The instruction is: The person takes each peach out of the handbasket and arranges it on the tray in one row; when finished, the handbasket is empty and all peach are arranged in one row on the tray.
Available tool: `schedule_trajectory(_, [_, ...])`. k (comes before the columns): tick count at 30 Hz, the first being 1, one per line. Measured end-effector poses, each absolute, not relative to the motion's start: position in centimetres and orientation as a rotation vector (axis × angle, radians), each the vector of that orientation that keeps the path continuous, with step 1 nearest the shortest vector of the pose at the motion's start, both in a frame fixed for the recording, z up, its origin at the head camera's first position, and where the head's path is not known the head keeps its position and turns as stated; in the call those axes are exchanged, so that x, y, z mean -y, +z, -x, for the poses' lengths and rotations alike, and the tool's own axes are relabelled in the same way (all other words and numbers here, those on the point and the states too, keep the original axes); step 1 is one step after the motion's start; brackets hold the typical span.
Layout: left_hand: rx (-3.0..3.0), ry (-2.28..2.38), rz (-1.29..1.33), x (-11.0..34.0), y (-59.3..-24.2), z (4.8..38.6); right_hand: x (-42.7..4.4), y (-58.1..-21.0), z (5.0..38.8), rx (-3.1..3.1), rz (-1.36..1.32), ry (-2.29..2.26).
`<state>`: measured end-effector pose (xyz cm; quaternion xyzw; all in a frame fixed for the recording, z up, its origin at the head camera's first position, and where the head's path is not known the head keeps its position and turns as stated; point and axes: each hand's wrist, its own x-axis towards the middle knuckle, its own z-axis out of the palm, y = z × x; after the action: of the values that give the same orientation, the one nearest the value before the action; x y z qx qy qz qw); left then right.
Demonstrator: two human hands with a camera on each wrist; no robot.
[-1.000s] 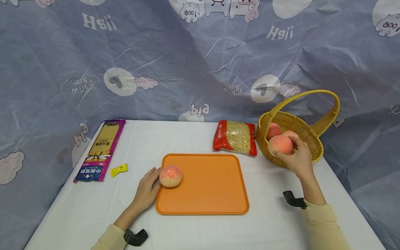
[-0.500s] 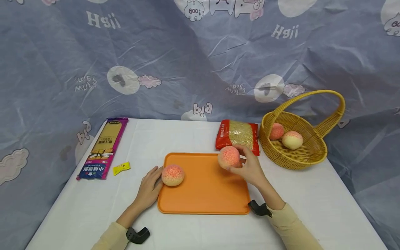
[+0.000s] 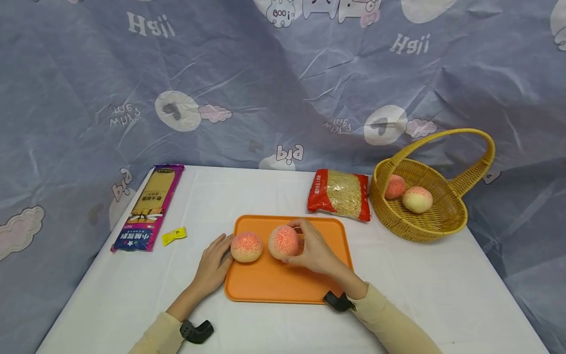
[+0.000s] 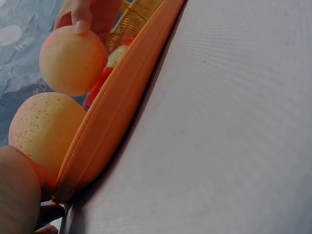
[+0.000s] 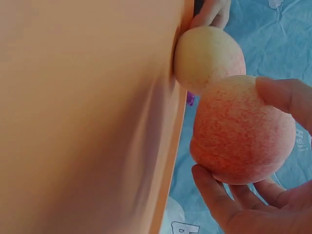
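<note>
My right hand (image 3: 316,250) holds a pink and cream peach (image 3: 283,242) above the orange tray (image 3: 283,287). In the right wrist view, thumb and fingers pinch that peach (image 5: 243,131) from opposite sides, and a gap separates it from the tray surface. A second peach (image 3: 246,247) sits at the tray's left side. Beside it, my left hand (image 3: 213,263) rests against the tray's left rim, fingers fairly straight. The left wrist view shows the left thumb (image 4: 22,180) at the rim near the second peach (image 4: 46,129), with the other fingers mostly hidden.
A yellow wicker basket (image 3: 420,233) with a tall handle stands at right, holding two peaches (image 3: 417,199). A red bag of pasta (image 3: 340,194) lies behind the tray. A purple packet (image 3: 148,209) and a small yellow wrapped sweet (image 3: 174,236) lie at left.
My right hand has lifted a peach out of the basket and carried it left over the tray, close to the other peach. The left hand stays at the tray's rim.
</note>
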<state>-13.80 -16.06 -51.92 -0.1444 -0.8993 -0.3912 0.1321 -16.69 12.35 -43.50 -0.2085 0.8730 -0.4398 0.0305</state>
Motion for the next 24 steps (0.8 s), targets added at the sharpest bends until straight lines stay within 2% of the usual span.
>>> schedule_trajectory(15, [2.631, -1.147, 0.416, 16.0, -51.7, 13.7, -11.3, -44.7, 17.5, -2.699, 0.770, -1.162])
schedule_trajectory(24, [2.662, -1.142, 0.403, 16.1, -51.6, 13.7, -11.2, -44.5, 17.6, -2.628, 0.742, -1.150])
